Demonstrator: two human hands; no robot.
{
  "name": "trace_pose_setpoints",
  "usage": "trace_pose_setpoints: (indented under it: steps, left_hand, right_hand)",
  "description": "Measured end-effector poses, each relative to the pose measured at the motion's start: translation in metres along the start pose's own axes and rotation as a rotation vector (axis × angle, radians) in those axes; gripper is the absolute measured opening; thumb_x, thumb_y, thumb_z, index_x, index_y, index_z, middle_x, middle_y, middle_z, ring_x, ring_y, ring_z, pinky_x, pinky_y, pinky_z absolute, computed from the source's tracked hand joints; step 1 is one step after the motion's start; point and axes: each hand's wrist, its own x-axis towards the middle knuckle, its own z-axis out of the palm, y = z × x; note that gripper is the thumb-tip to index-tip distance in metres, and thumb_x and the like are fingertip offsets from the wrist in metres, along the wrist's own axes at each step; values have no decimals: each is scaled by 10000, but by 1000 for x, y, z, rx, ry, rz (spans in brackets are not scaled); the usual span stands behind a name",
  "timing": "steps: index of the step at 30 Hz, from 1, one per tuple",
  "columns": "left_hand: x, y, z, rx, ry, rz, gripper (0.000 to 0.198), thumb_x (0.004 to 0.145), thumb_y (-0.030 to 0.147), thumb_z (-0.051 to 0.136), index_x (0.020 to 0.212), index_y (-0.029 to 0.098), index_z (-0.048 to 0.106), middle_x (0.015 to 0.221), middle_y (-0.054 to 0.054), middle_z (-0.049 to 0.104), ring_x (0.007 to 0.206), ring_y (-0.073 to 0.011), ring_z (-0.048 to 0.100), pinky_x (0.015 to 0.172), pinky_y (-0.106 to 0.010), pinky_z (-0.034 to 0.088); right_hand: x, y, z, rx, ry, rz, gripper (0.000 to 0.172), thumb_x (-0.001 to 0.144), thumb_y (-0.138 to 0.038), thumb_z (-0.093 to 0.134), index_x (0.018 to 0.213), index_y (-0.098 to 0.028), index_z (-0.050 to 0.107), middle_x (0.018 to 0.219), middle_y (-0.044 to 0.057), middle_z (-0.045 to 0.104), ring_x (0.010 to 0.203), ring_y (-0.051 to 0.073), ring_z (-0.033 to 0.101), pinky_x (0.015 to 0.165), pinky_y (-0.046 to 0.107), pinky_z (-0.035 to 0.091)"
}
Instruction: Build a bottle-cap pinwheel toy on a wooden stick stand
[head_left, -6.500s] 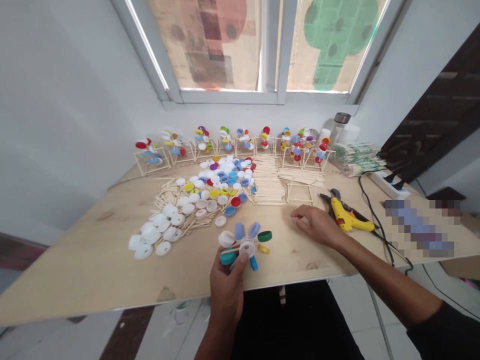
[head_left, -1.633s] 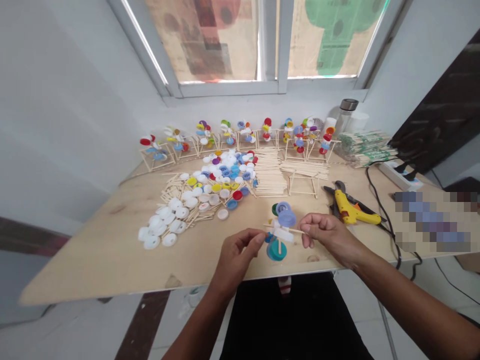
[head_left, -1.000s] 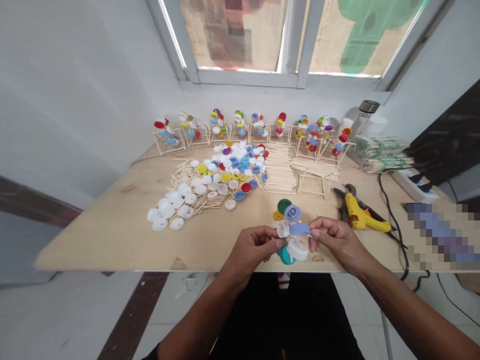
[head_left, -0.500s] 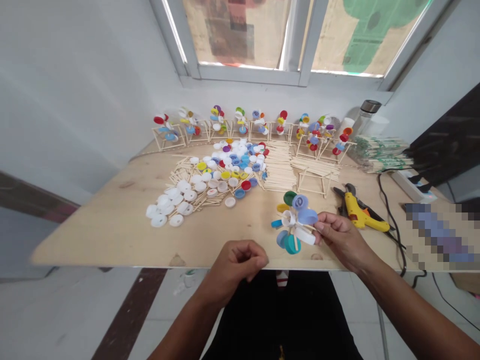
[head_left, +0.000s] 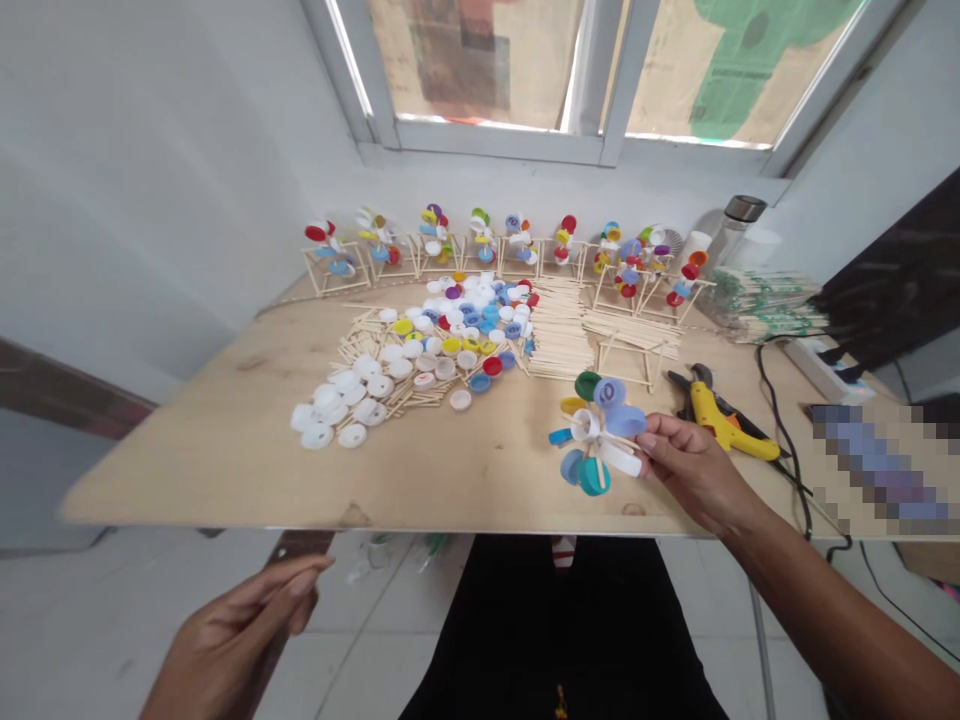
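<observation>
Between the thumb and fingers of my right hand [head_left: 686, 465] is a wheel of bottle caps [head_left: 587, 427], held by its right side above the front of the table. Green, yellow, blue, lilac, teal and white caps sit on sticks around a white centre cap. My left hand [head_left: 244, 625] is off the table at the lower left, thumb and fingers pressed together; whatever they may hold cannot be made out. Nearest to my right hand on the table lies a yellow glue gun [head_left: 727, 425].
Loose bottle caps [head_left: 450, 345] are heaped mid-table beside wooden sticks [head_left: 559, 330]. A stick frame [head_left: 630, 363] stands near the wheel. Finished cap wheels on frames [head_left: 484, 240] line the wall. At right are a power strip [head_left: 825, 372], black cable [head_left: 780, 410], bagged sticks [head_left: 772, 300] and a bottle [head_left: 731, 235].
My left hand has moved left and down, away from the wheel and past the table's front edge. My right hand and the wheel have shifted slightly to the right and up.
</observation>
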Motion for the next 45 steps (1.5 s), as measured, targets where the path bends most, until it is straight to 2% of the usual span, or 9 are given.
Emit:
trace_pose_setpoints:
  steps: [3,8,11,17,24,30,35,39,45]
  left_hand:
    - [-1,24,30,-5,-97,80,409,572,499,756,848,197,737,686,-12,653,672,-186,582,648,-290,500]
    - [-12,83,99,-137,-375,344,363,697,371,688,1014,195,698,691,6,630,636,-132,570,635,-251,475]
    - [-19,109,124,-158,-483,448,366,696,335,693,1028,182,682,658,22,608,631,-118,556,645,-243,462]
    - [-23,124,141,-187,-523,418,284,684,397,713,822,151,683,563,43,537,523,-84,457,509,-210,371]
    - [-21,124,147,-276,-637,325,207,702,346,708,678,146,661,617,-5,640,578,-109,539,562,-221,419]
    - [-19,118,137,-226,-654,376,207,729,334,678,633,154,640,594,10,588,575,-99,484,565,-217,389]
    - [-15,91,104,-59,-598,316,231,741,366,644,611,178,605,534,35,520,526,-98,444,519,-212,366]
    - [-10,46,65,145,-507,201,268,732,449,620,624,203,614,505,44,509,512,-115,443,529,-223,384]
    - [-18,-50,14,511,-341,52,314,732,468,524,543,223,579,445,19,525,449,-159,475,505,-269,389]
  right_hand:
    - [0,0,4,10,-19,-3,266,721,-404,783,747,-165,671,564,-16,611,532,84,510,552,198,401]
    - [-3,-1,13,-3,-31,-24,266,727,-414,775,746,-172,665,559,-14,620,525,92,519,554,213,407]
    - [-6,-3,17,-20,-30,-42,280,719,-427,779,746,-174,663,545,-14,621,515,95,516,546,219,407]
    - [-4,-1,20,-17,-63,-36,284,718,-436,780,744,-176,666,550,-10,639,513,86,520,545,207,404]
    - [-1,4,23,-29,-75,-23,285,720,-439,779,764,-174,685,551,-6,648,514,82,526,548,203,403]
    - [-4,5,22,2,-40,1,303,708,-448,784,748,-167,678,552,-4,638,518,83,523,551,205,399]
    - [-5,0,20,46,-3,20,319,677,-444,805,698,-168,647,537,-9,622,514,84,521,546,203,393]
    - [-3,-5,16,46,37,9,335,643,-443,822,669,-171,627,522,-13,603,501,95,511,527,216,392]
    - [2,-7,7,48,61,-16,275,686,-406,800,723,-177,652,551,-12,603,529,101,510,538,223,401]
